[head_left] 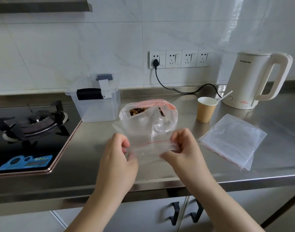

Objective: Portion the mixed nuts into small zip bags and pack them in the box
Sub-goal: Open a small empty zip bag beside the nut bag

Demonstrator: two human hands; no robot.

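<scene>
Mixed nuts, brown and lumpy, sit inside a large clear plastic zip bag with a pink seal strip that stands open-mouthed on the stainless steel counter. In front of it, a small clear zip bag with a thin red line is held above the counter, and nothing can be made out inside it. The left hand pinches its near edge on one side with curled fingers, and the right hand pinches the other side the same way. Behind and to the left stands a clear plastic storage box with a grey latch lid; a dark shape shows through its wall, but what it is cannot be told. To the right, a brown paper cup holds a white plastic stick; the cup's contents are hidden. A flat stack of clear small zip bags lies on the counter near the right edge. A cream electric kettle stands behind it, with a black gas hob at far left, cut off by the frame.
</scene>
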